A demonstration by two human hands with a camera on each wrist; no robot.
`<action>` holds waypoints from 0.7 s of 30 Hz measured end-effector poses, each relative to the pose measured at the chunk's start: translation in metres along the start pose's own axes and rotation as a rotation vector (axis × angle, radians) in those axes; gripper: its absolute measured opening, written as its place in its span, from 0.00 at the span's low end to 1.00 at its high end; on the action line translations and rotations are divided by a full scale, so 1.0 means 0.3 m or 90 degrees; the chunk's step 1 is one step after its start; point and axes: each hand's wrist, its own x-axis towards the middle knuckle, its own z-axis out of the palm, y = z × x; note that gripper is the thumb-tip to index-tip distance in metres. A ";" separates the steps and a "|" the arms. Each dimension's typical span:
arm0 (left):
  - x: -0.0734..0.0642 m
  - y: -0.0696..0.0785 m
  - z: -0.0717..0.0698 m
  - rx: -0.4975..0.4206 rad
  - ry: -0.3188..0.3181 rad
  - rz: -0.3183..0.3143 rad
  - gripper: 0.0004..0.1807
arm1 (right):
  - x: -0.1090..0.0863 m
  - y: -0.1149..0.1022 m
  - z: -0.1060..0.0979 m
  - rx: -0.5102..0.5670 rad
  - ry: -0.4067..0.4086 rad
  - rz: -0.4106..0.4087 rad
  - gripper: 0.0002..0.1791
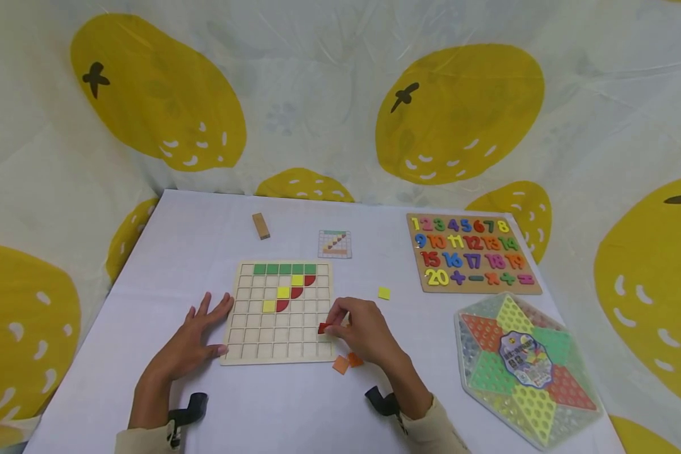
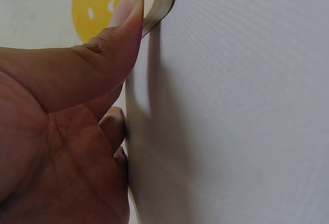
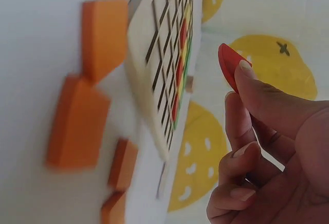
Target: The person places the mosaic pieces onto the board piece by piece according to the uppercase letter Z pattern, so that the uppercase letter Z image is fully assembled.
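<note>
My right hand (image 1: pixel 364 328) pinches a red quarter-circle tile (image 3: pixel 230 66) between thumb and forefinger, above the lower right of a wooden grid board (image 1: pixel 250 334). On the left, my left hand (image 1: pixel 190 343) lies with its fingers spread, and its thumb (image 2: pixel 115 44) touches the board's edge. A row of green square tiles (image 1: pixel 286 269) fills part of the board's top row. Below it, yellow squares (image 1: pixel 284 292) and red quarter-circles (image 1: pixel 297 292) sit side by side in a diagonal. Several orange tiles (image 3: pixel 105 36) lie by the board's lower right corner.
A small pattern card (image 1: pixel 335 244) and a wooden block (image 1: pixel 261 226) lie behind the board. One loose yellow tile (image 1: pixel 384 293) is to its right. Farther right are a number puzzle board (image 1: pixel 473 252) and a hexagonal Chinese checkers set (image 1: pixel 524 372).
</note>
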 end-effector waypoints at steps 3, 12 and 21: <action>0.001 -0.001 0.000 -0.002 0.000 0.004 0.61 | 0.032 -0.039 0.026 0.001 -0.013 -0.023 0.10; 0.002 -0.002 0.004 -0.005 0.004 -0.008 0.61 | 0.135 -0.128 0.142 -0.037 -0.029 -0.039 0.10; 0.005 -0.013 0.008 -0.008 0.002 -0.017 0.61 | 0.216 -0.177 0.247 -0.080 -0.049 -0.019 0.11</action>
